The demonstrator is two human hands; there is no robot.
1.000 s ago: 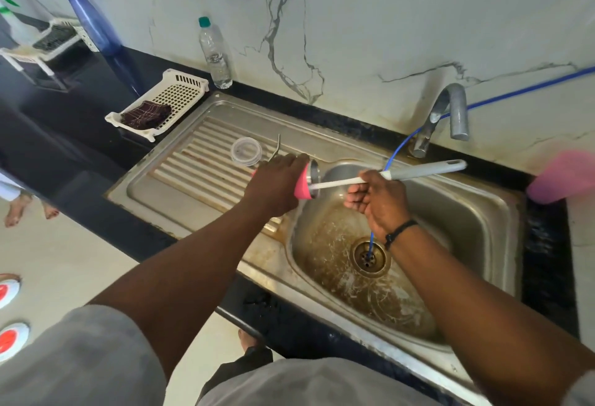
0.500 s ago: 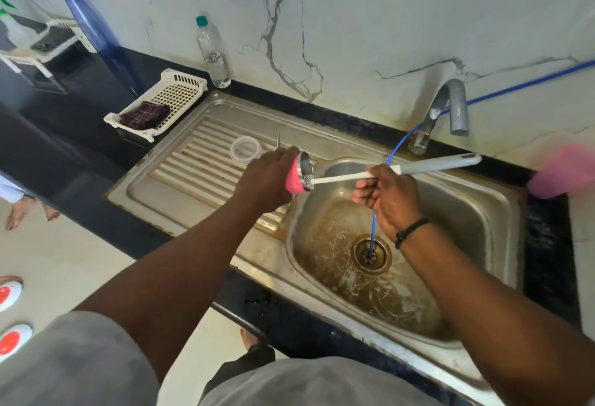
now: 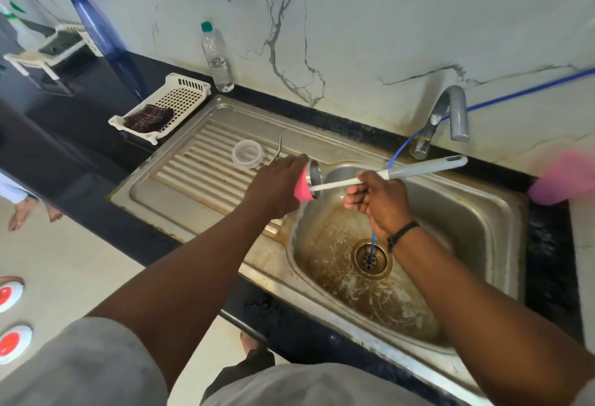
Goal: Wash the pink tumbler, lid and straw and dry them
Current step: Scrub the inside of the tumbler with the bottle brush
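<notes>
My left hand (image 3: 277, 186) grips the pink tumbler (image 3: 302, 185), tipped on its side over the left edge of the sink basin (image 3: 476, 212), with its steel mouth facing right. My right hand (image 3: 376, 201) holds a long bottle brush (image 3: 421, 169) by its white and grey handle. The brush head is inside the tumbler and hidden. The clear lid (image 3: 248, 152) lies on the ridged drainboard (image 3: 199, 167) behind my left hand. A thin bent metal straw (image 3: 279, 149) lies beside the lid.
A grey tap (image 3: 446, 115) stands at the back of the sink, with a blue tube (image 3: 373, 244) running into the drain. A white basket (image 3: 170, 106) holds a dark cloth. A water bottle (image 3: 217, 57), a blue bottle (image 3: 103, 38) and a pink object (image 3: 563, 177) are on the counter.
The tumbler tilted and shifted slightly left in my left hand, and my right hand drew the brush handle a little to the right.
</notes>
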